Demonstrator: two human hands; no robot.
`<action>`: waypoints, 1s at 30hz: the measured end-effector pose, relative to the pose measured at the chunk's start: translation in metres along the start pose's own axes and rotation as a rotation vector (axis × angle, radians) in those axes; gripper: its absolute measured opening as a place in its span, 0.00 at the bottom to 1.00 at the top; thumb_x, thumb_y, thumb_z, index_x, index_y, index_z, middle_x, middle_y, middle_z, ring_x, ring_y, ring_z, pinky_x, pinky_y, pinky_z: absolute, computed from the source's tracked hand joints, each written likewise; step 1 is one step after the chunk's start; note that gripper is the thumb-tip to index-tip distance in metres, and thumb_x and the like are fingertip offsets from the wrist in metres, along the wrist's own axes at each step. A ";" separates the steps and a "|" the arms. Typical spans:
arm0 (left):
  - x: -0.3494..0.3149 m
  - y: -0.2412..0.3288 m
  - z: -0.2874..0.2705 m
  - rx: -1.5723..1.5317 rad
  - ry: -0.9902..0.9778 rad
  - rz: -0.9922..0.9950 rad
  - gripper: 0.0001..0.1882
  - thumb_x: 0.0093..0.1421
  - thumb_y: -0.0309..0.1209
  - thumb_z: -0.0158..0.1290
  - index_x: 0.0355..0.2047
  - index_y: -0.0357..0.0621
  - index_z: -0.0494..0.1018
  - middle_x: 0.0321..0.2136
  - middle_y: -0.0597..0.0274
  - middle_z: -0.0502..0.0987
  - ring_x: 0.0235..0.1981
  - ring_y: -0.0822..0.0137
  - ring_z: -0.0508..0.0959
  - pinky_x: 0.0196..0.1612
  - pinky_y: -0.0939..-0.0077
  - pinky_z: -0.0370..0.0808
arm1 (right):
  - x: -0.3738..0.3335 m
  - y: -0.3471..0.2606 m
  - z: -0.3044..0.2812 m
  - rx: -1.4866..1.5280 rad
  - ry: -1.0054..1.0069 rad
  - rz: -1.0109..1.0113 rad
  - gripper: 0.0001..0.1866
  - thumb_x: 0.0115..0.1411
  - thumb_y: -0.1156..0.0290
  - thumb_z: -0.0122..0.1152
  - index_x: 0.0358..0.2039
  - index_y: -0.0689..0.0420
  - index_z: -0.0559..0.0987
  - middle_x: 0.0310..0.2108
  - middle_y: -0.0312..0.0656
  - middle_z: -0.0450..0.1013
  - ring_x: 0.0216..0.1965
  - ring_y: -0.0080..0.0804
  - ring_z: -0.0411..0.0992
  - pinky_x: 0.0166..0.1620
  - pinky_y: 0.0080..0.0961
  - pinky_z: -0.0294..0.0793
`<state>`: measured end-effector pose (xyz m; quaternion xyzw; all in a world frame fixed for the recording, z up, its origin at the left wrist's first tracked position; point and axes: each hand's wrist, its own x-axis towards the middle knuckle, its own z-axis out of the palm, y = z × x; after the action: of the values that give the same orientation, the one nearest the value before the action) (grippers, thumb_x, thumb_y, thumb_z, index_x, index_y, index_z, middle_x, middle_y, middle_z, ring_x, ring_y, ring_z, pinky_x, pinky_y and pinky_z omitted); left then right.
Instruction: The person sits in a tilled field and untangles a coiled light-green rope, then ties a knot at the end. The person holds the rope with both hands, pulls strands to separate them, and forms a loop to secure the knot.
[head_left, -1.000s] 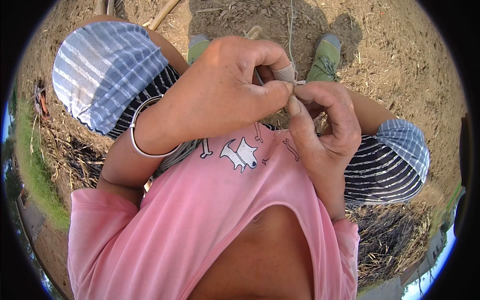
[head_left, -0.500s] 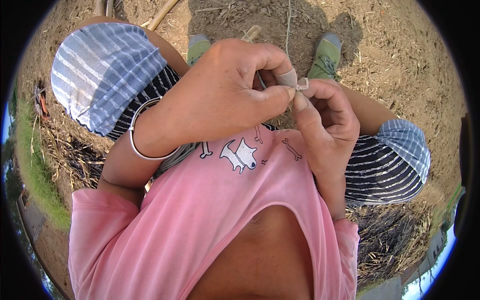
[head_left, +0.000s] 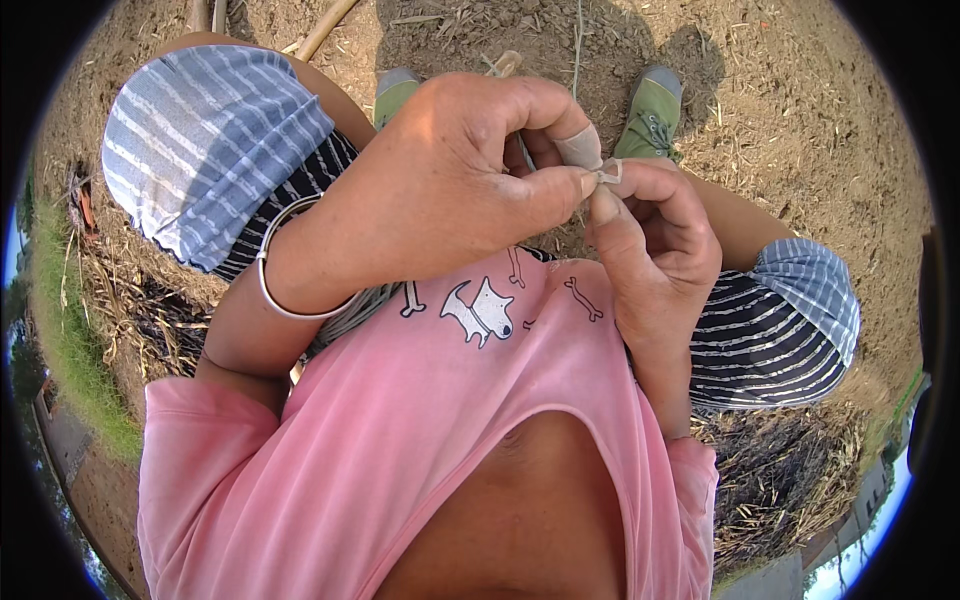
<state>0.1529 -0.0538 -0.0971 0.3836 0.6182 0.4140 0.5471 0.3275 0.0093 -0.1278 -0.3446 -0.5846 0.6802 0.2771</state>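
My left hand (head_left: 440, 190) and my right hand (head_left: 650, 235) meet close in front of my chest, fingertips touching. Between them they pinch a small pale strip (head_left: 607, 173), like a bit of tape or bandage; a beige bandage wraps my left forefinger (head_left: 580, 147). A silver bangle (head_left: 275, 290) circles my left wrist. Behind the hands a thin pale stick (head_left: 503, 65) pokes up, mostly hidden. I wear a pink shirt (head_left: 400, 430) with a small white dog print.
I squat on dry, straw-strewn soil (head_left: 800, 120). My knees in striped shorts (head_left: 210, 150) spread to both sides, green shoes (head_left: 652, 108) ahead. Bamboo poles (head_left: 325, 25) lie at the far top left. Dark straw piles (head_left: 780, 480) lie at both sides, grass (head_left: 70, 340) at left.
Both hands have shifted slightly upward and to the right while staying pinched together on the small strip. Nothing was let go.
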 end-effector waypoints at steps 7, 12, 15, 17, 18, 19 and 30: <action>-0.001 0.002 -0.001 0.045 0.014 0.033 0.10 0.57 0.20 0.59 0.40 0.35 0.74 0.31 0.71 0.75 0.31 0.83 0.72 0.31 0.89 0.70 | 0.003 0.005 -0.001 -0.222 0.033 -0.274 0.10 0.51 0.85 0.62 0.34 0.60 0.78 0.32 0.39 0.72 0.29 0.21 0.69 0.30 0.16 0.68; 0.000 0.001 0.000 0.049 0.028 0.119 0.09 0.56 0.19 0.58 0.38 0.35 0.75 0.33 0.70 0.75 0.31 0.83 0.73 0.31 0.89 0.71 | 0.005 0.009 -0.004 -0.371 0.023 -0.445 0.13 0.48 0.86 0.64 0.35 0.60 0.79 0.33 0.41 0.73 0.29 0.26 0.72 0.31 0.20 0.72; -0.001 0.003 -0.003 0.039 0.011 0.077 0.09 0.55 0.19 0.59 0.37 0.35 0.76 0.32 0.69 0.75 0.31 0.82 0.73 0.31 0.89 0.71 | 0.005 0.007 -0.004 -0.477 0.029 -0.514 0.14 0.46 0.86 0.65 0.35 0.59 0.79 0.33 0.43 0.74 0.29 0.29 0.74 0.31 0.22 0.74; -0.002 0.006 -0.005 0.025 0.002 0.051 0.08 0.55 0.20 0.59 0.36 0.35 0.76 0.32 0.69 0.75 0.31 0.82 0.74 0.31 0.89 0.71 | 0.005 0.006 -0.004 -0.543 0.042 -0.567 0.15 0.45 0.86 0.66 0.35 0.59 0.80 0.34 0.43 0.74 0.29 0.31 0.75 0.30 0.23 0.74; -0.003 0.007 -0.005 0.018 -0.003 0.038 0.08 0.55 0.20 0.59 0.36 0.35 0.76 0.31 0.69 0.75 0.31 0.82 0.74 0.31 0.88 0.71 | 0.005 0.006 -0.003 -0.571 0.050 -0.599 0.16 0.44 0.86 0.66 0.35 0.58 0.80 0.34 0.43 0.74 0.28 0.31 0.75 0.29 0.24 0.74; -0.003 0.007 -0.006 0.002 -0.016 0.029 0.08 0.55 0.20 0.59 0.36 0.35 0.76 0.31 0.69 0.75 0.31 0.82 0.74 0.31 0.88 0.71 | 0.004 0.006 -0.003 -0.597 0.058 -0.631 0.16 0.43 0.86 0.67 0.35 0.58 0.80 0.34 0.44 0.74 0.28 0.32 0.75 0.29 0.24 0.75; -0.001 0.009 -0.008 -0.060 -0.067 -0.053 0.07 0.55 0.21 0.59 0.35 0.35 0.76 0.30 0.67 0.76 0.31 0.81 0.74 0.33 0.86 0.72 | 0.007 0.003 -0.005 -0.708 0.054 -0.731 0.17 0.40 0.87 0.67 0.34 0.59 0.80 0.34 0.44 0.73 0.28 0.35 0.74 0.29 0.26 0.74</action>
<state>0.1452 -0.0521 -0.0885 0.3644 0.5967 0.4044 0.5896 0.3276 0.0175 -0.1325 -0.2075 -0.8543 0.2899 0.3783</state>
